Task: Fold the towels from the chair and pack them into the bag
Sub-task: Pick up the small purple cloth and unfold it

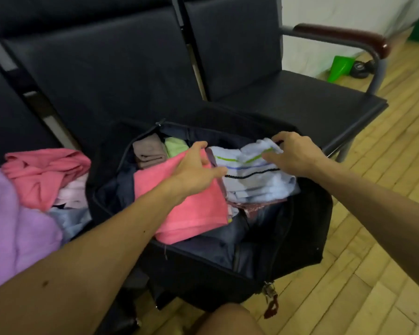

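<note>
soft terry towels; matt cloth bag

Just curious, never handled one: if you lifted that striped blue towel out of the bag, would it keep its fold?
Probably not. The striped towel is rumpled where the right hand grips it, so it looks soft and floppy. Its stacked layers splay at the edge, so it would likely droop open unless held from both sides.

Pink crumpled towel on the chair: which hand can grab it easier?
Probably left: the left hand is nearer the crumpled pink towel, lying on that side; the right hand is across the bag.
</note>
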